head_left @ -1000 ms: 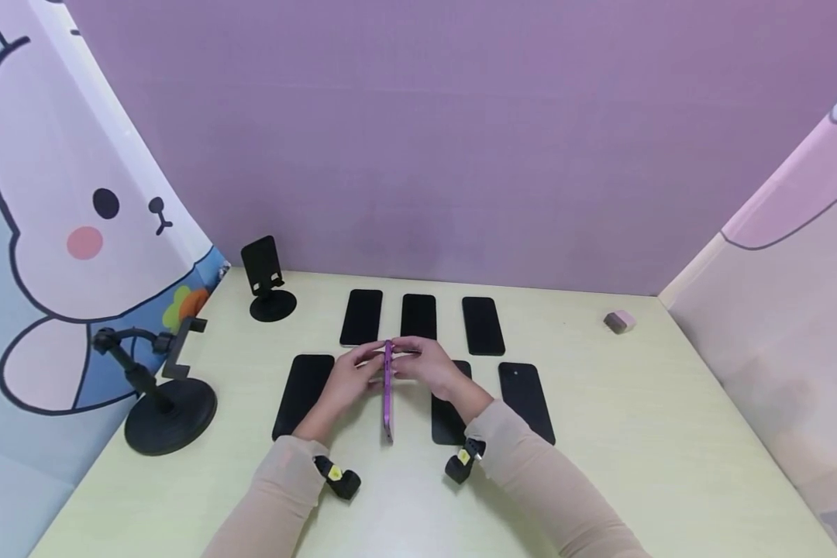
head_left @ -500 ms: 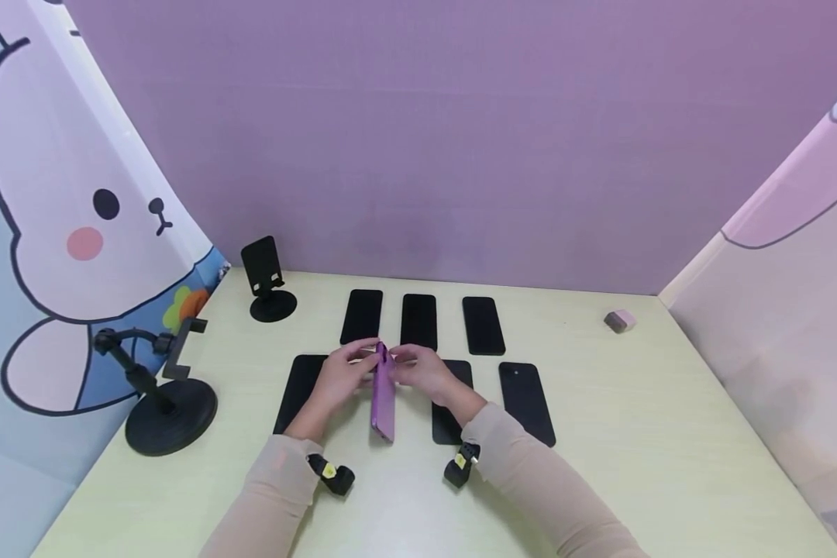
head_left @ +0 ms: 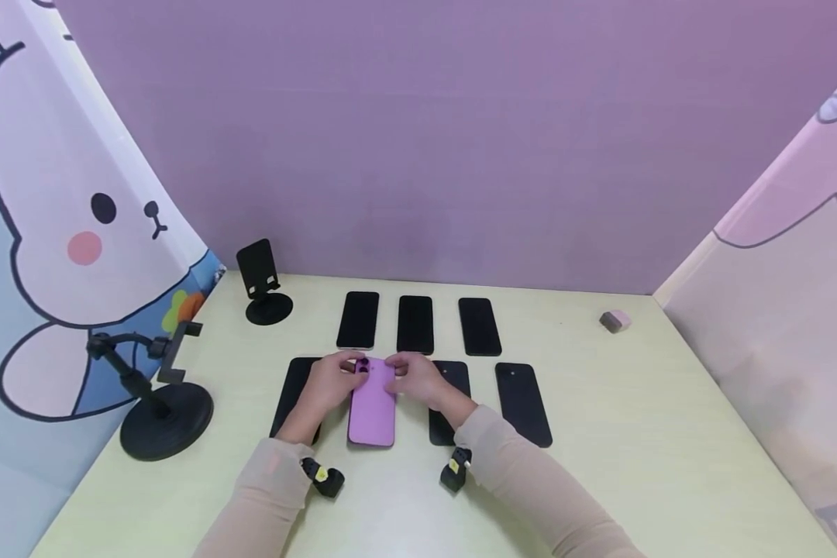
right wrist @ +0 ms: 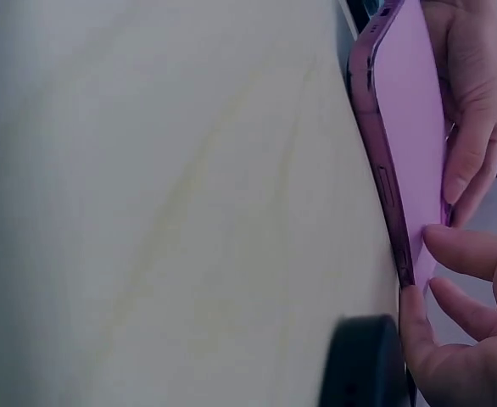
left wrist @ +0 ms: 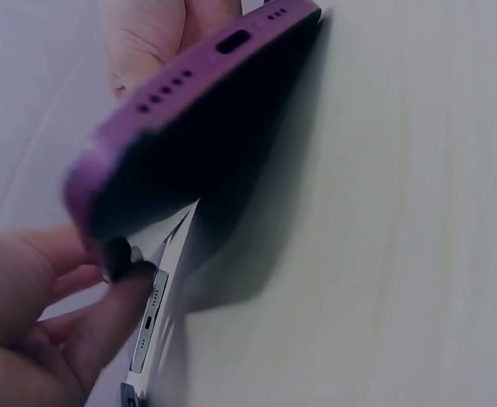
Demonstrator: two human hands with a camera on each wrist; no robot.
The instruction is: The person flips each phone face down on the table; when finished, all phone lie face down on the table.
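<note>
Head view above, wrist views near purple phone

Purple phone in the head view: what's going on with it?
A person's left hand and right hand hold the purple phone by opposite sides of its far end. Its back faces up, tilted over the table. Three dark phones lie in a row beyond it, with others to either side.
</note>
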